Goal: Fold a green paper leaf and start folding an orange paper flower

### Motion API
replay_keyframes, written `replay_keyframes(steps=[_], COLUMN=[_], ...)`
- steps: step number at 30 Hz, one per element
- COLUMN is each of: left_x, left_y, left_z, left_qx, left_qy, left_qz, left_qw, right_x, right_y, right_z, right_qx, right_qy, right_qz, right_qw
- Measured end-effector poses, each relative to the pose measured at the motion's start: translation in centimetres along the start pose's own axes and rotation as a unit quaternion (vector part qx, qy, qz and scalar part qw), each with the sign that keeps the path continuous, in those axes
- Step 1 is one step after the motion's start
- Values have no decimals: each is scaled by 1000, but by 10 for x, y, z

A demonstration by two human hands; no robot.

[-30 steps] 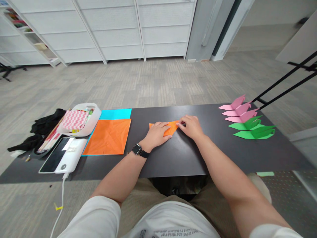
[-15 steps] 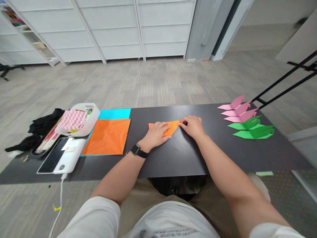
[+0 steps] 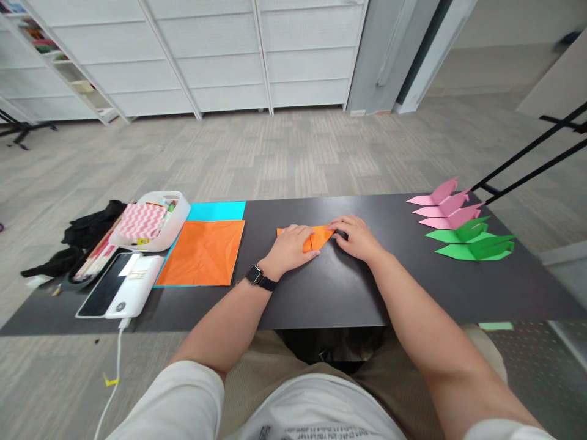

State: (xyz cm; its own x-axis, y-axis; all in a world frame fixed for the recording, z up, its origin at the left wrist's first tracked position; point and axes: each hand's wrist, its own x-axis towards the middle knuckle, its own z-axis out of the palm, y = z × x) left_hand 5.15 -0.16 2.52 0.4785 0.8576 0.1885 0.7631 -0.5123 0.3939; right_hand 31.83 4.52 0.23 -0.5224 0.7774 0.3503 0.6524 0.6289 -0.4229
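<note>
Orange paper (image 3: 321, 235) lies crosswise under our flattened left hand (image 3: 291, 245); our right hand (image 3: 358, 238) touches its right tip, pinch unclear.

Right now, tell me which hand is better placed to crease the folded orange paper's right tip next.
Likely the right hand: it touches that tip of the folded orange paper, while the left hand rests across the paper's left part.

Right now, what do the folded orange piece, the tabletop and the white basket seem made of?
Folded orange piece: likely matte paper, given its thin, straight edges and crease. Tabletop: satin, perhaps laminate or coated metal, with soft reflections. White basket: probably plastic, smooth, with rounded corners.
</note>
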Motion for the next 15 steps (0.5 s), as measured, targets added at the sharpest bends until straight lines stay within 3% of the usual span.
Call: replay_keyframes(steps=[9,15], left_x=[-2,-1], left_y=[2,0], left_z=[-7,-6], left_qx=[-27,-52], left_qy=[6,40], left_qz=[13,13], left_qw=[1000,998], right_x=[4,6], right_y=[-11,-17], right_z=[-2,-9], right_qx=[6,-6], right_qy=[-25,19], right_qz=[-4,-14], right_qw=[1000,1000])
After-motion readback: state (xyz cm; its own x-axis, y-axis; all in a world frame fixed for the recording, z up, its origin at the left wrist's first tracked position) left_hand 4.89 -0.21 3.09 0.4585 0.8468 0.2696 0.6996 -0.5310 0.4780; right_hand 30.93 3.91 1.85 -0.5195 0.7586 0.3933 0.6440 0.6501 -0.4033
